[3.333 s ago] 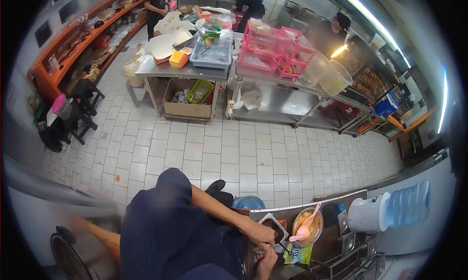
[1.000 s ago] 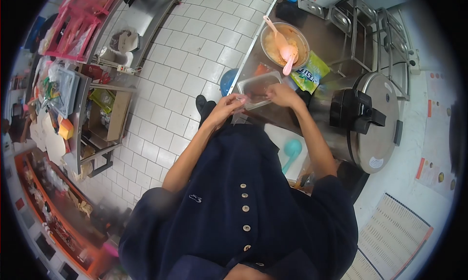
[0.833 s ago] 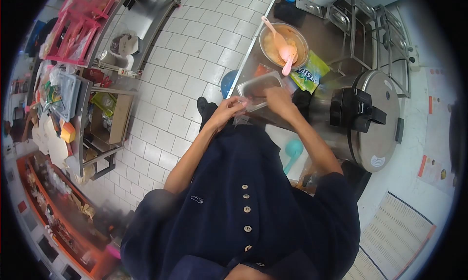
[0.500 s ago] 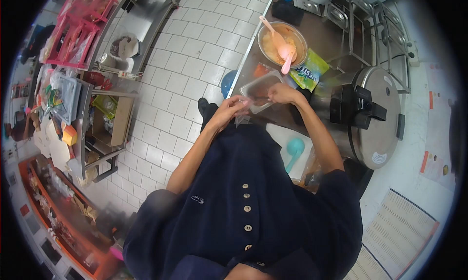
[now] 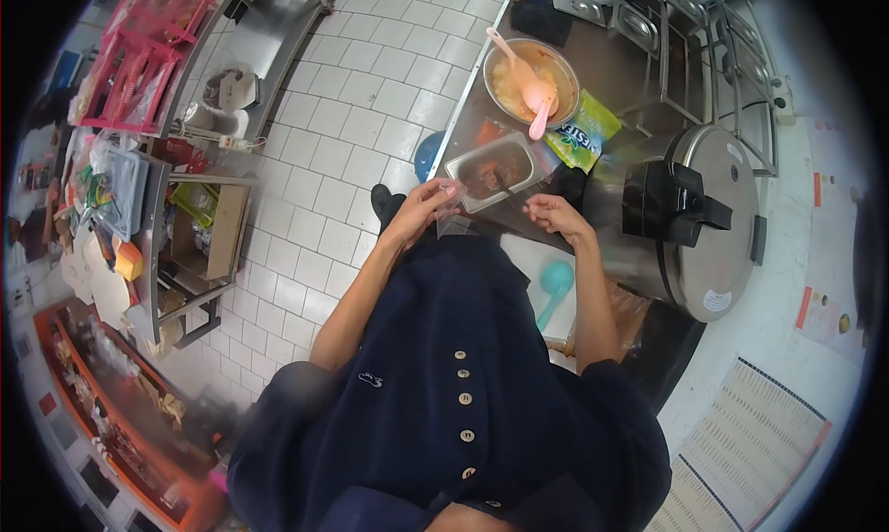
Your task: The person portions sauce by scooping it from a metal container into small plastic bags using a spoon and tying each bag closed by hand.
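Observation:
A rectangular metal container (image 5: 474,197) holding reddish-brown food sits near the counter's edge. My left hand (image 5: 424,210) is at its near left corner, fingers pinched together; clear plastic shows by them, but what they grip is unclear. To the right of the container, my right hand (image 5: 558,219) is closed on the end of a thin dark utensil (image 5: 503,184), whose other end is in the food. Behind stands a round metal bowl (image 5: 575,95) of yellowish food with a pink spoon (image 5: 528,80) across it. A green packet (image 5: 585,129) lies beside the bowl.
A large lidded steel pot (image 5: 722,245) stands at the right. A turquoise ladle (image 5: 557,277) rests on a white surface near my body. Metal racks (image 5: 681,69) are at the back right. Shelving with pink baskets (image 5: 139,64) lies left across the tiled floor (image 5: 343,106).
My right hand has moved from above the metal container to its right side, uncovering the food and utensil. My left hand has shifted slightly left.

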Action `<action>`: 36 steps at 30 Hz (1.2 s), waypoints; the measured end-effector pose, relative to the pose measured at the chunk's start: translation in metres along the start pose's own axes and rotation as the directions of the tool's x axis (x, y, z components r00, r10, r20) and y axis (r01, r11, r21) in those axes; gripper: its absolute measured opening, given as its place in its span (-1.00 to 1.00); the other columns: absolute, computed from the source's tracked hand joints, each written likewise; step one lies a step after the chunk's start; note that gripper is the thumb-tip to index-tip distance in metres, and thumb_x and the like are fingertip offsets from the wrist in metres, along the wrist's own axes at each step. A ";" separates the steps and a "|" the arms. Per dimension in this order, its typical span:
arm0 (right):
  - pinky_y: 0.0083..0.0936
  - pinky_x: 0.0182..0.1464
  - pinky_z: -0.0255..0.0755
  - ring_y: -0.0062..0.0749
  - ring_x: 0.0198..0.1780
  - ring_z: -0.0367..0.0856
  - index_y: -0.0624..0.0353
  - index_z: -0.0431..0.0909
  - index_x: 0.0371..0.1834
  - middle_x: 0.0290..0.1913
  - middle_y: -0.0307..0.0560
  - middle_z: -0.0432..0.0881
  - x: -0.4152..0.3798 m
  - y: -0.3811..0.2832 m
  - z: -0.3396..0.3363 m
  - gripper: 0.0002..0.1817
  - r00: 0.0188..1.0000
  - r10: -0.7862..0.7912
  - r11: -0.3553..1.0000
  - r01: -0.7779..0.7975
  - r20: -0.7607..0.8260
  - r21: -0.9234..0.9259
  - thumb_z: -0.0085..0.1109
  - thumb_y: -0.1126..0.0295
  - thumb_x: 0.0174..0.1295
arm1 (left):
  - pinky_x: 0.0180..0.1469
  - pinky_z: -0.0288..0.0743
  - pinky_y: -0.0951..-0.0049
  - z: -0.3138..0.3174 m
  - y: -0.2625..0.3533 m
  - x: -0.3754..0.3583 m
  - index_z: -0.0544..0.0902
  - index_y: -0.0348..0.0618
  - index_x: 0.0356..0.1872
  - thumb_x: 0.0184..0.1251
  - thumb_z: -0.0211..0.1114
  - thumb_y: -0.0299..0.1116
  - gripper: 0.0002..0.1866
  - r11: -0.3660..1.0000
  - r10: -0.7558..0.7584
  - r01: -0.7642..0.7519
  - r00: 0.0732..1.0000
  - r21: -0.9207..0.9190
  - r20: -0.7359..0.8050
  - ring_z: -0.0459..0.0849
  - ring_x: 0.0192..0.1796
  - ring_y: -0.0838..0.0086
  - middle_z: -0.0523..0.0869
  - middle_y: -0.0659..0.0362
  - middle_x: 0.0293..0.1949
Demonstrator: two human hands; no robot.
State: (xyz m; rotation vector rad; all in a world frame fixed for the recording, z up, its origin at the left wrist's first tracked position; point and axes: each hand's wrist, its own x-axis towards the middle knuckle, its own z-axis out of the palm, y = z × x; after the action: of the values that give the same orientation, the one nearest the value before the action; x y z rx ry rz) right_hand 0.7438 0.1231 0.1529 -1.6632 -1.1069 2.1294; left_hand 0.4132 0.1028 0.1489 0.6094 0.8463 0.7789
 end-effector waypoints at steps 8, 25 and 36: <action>-0.54 -0.19 0.46 -0.52 -0.31 0.63 0.27 0.66 -0.14 -0.35 -0.17 0.69 0.014 0.008 -0.016 -0.81 0.919 -0.386 0.848 0.318 -0.083 -0.424 0.19 0.38 0.34 | 0.31 0.51 0.23 0.002 0.006 -0.001 0.50 -0.30 0.22 0.54 0.18 -0.20 -0.58 1.000 -0.009 0.009 1.000 0.017 -0.008 0.56 0.27 0.38 0.58 0.04 0.19; -0.02 -0.04 0.55 0.15 -0.13 0.72 0.25 0.73 -0.32 -0.25 0.27 0.72 0.038 -0.071 0.075 -0.79 0.869 -0.490 0.165 0.008 -0.075 -0.986 0.12 0.51 0.04 | 0.29 0.51 0.27 0.000 0.000 0.000 0.53 -0.27 0.20 0.55 0.17 -0.18 -0.60 1.000 0.013 -0.013 1.000 0.022 0.000 0.55 0.26 0.39 0.56 0.05 0.21; -0.62 -0.48 0.24 -0.62 -0.50 0.44 0.23 0.66 -0.24 -0.46 -0.29 0.59 0.025 -0.027 -0.006 -0.82 0.978 -0.207 0.915 0.194 0.001 -0.353 0.20 0.33 0.34 | 0.10 0.54 0.45 0.003 0.002 -0.003 0.53 -0.35 0.16 0.50 0.25 -0.15 -0.55 0.999 0.046 -0.046 0.999 -0.002 -0.026 0.61 -0.13 0.54 0.61 0.15 -0.07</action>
State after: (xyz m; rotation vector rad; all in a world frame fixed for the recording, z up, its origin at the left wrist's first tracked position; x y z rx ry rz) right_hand 0.7338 0.1592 0.1526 -1.6322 -1.6483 1.8464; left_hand 0.4140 0.1009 0.1534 0.6194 0.8582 0.8307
